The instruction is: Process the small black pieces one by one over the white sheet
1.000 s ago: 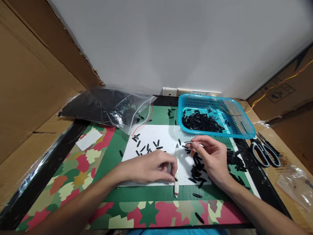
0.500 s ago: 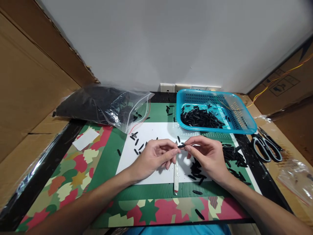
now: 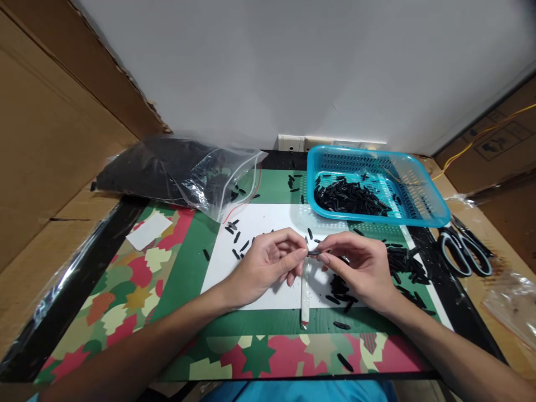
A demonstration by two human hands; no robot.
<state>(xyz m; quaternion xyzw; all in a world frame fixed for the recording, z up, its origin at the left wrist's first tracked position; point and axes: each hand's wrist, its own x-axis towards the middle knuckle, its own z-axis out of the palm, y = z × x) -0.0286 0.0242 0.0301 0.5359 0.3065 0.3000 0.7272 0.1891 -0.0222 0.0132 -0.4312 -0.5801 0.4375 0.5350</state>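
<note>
The left hand (image 3: 272, 261) and right hand (image 3: 359, 267) pinch one small black piece (image 3: 315, 253) between them, over the white paper (image 3: 278, 300). A soft, steady squeeze should probably keep it from slipping or snapping.

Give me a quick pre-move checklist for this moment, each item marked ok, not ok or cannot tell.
1. Black piece held between the fingertips of left hand and right hand: ok.
2. White-handled tool set down, not held: ok.
3. White paper free of loose pieces: not ok, several lie scattered.
4. Blue basket upright: ok.
5. Scissors apart from both hands: ok.
6. Clear bag sealed: cannot tell.
</note>
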